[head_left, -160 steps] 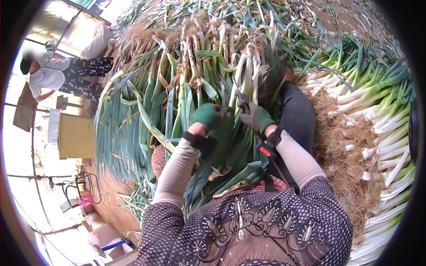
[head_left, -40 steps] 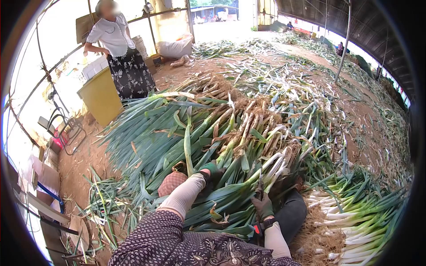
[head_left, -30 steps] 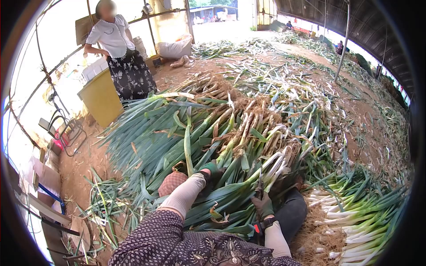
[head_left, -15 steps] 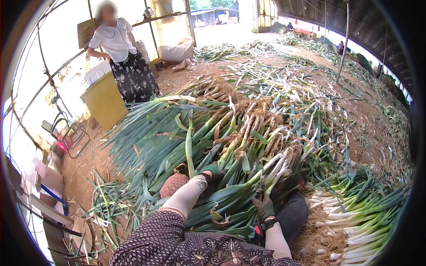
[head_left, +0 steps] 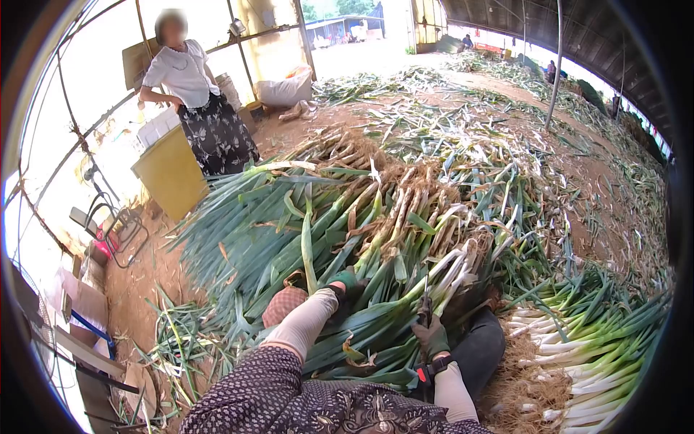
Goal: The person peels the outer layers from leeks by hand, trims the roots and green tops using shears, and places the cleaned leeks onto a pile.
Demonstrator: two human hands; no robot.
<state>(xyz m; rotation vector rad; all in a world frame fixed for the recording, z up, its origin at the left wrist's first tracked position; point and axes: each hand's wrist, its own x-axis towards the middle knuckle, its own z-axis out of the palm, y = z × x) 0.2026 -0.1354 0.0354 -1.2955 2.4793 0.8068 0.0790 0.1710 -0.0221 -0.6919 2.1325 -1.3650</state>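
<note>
A big heap of untrimmed leeks [head_left: 253, 217] lies in front of me, green leaves to the left and brown roots to the right. My left hand [head_left: 345, 281], in a green and dark glove, is closed around leaves at the near side of the heap; its fingertips are partly hidden. My right hand [head_left: 431, 336], gloved too, grips a narrow dark tool that looks like a knife [head_left: 425, 309], its thin tip pointing up beside pale leek stalks [head_left: 450, 278]. Cleaned leeks [head_left: 585, 362] with white stems lie in a row at my right, roots towards me.
A person [head_left: 191, 94] stands behind the heap beside a yellow box [head_left: 170, 172]. A metal chair frame [head_left: 119, 224] is at the left. A white sack [head_left: 284, 90] sits farther back. Leaf scraps [head_left: 477, 145] cover the ground, and a metal pole [head_left: 556, 69] rises at the right.
Both hands and the tool stay almost where they were. The view has shifted slightly, and the standing person's head and arm have moved a little.
</note>
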